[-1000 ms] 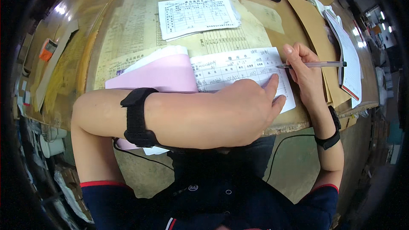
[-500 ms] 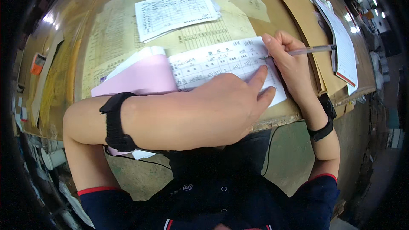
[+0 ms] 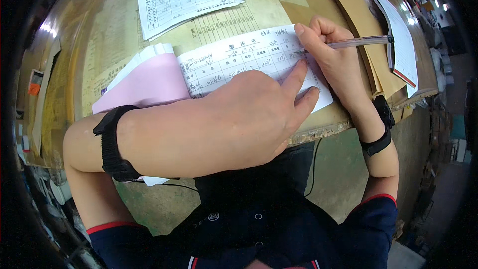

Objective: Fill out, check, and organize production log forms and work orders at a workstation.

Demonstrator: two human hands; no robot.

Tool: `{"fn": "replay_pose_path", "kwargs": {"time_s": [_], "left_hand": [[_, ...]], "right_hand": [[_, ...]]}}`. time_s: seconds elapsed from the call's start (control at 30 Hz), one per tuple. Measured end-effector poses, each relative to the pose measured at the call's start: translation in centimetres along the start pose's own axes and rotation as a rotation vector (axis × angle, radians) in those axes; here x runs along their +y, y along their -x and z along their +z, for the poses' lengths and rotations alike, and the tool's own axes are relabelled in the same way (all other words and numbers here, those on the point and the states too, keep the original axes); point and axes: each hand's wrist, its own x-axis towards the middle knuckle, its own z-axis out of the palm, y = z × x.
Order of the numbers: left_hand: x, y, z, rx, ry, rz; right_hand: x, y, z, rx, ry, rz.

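A white printed form [image 3: 234,55] with handwriting in its grid lies on the table, part of a pad whose pink sheets [image 3: 142,82] are folded back to the left. My right hand [image 3: 333,57] grips a clear-barrelled pen [image 3: 361,43], its point by the form's right-hand columns. Across the lower part of the form lies my left hand [image 3: 254,112]. Its index finger and thumb are apart and rest on the paper near the pen's point; the other fingers are hidden beneath the hand. My left forearm covers the pad's lower edge.
Farther back, a stack of filled-in forms [image 3: 186,2] lies on large yellowed sheets [image 3: 119,35]. Brown folders [image 3: 343,0] and a white notepad [image 3: 391,32] lie on the right. The worn wooden table edge [image 3: 323,130] runs before me. An orange-and-white object [image 3: 35,82] sits far left.
The whole view has shifted, so the papers sit higher and farther left, and the dark phone at the back has left the picture. Both hands keep nearly the same places on the form.
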Motion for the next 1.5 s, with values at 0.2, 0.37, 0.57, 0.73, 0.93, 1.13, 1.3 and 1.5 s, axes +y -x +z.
{"fn": "replay_pose_path", "kwargs": {"time_s": [0.2,0.37,0.57,0.73,0.93,1.13,1.3,1.5], "left_hand": [[0.0,0.2,0.1,0.025,0.004,0.002],[0.0,0.0,-0.1,0.013,0.032,-0.004],[-0.1,0.0,-0.1,0.018,0.030,-0.003],[-0.3,0.4,0.3,0.034,0.056,-0.007],[-0.3,0.3,0.6,0.084,0.000,0.085],[-0.1,0.2,1.0,0.058,-0.033,0.028],[-0.3,0.2,0.7,0.070,0.070,0.023],[-0.2,0.1,0.0,0.009,0.085,-0.002]], "right_hand": [[-0.1,0.0,0.0,-0.019,0.002,0.012],[-0.1,0.0,-0.2,-0.008,0.018,0.031],[0.0,-0.1,-0.1,0.014,0.015,0.022],[0.1,-0.2,0.2,0.013,0.015,0.072],[0.4,0.0,-0.1,0.032,0.049,0.033],[0.2,0.3,-0.2,0.106,-0.006,0.081],[0.2,0.1,0.1,0.084,0.037,0.057],[-0.1,0.1,-0.2,0.051,0.040,0.038]]}}
